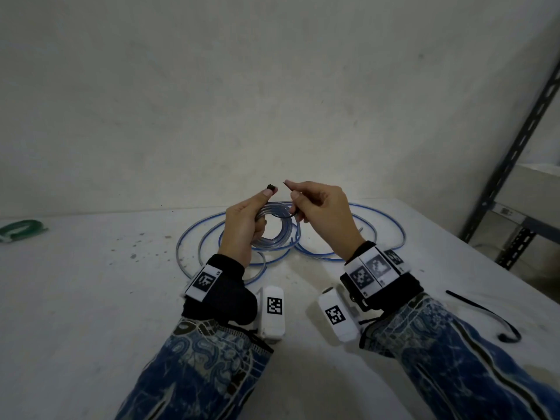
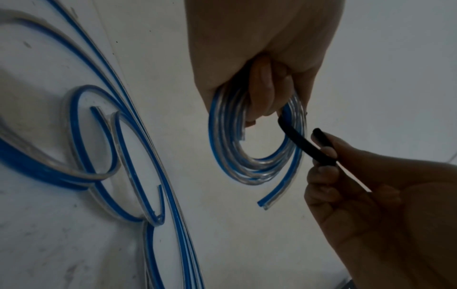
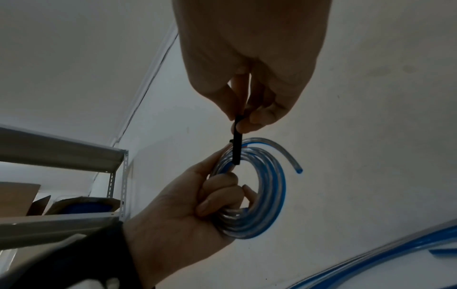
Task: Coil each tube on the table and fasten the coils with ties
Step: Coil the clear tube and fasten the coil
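Gripping a small coil of clear, blue-striped plastic tube, the left hand is holding it raised above the white table, fingers curled through the middle of the coil and the thumb pressing the blocky head of a thin black tie against its upper turns. One cut end of the coil is sticking out free below the loops. The right hand is sitting just beside the coil, on its right, pinching the tie's strap between thumb and forefinger, with the pointed tip poking out above the fingers; the other fingers are loosely curled. The strap is passing through the inside of the coil, and its tip and head are standing apart, not joined. Beyond and below the coil, longer loose tubes of the same clear and blue plastic are lying in wide loops on the table. A second black tie is lying on the table well to the right of the coil. A green object is lying far to the coil's left, and a grey metal shelf frame is standing off to its right.
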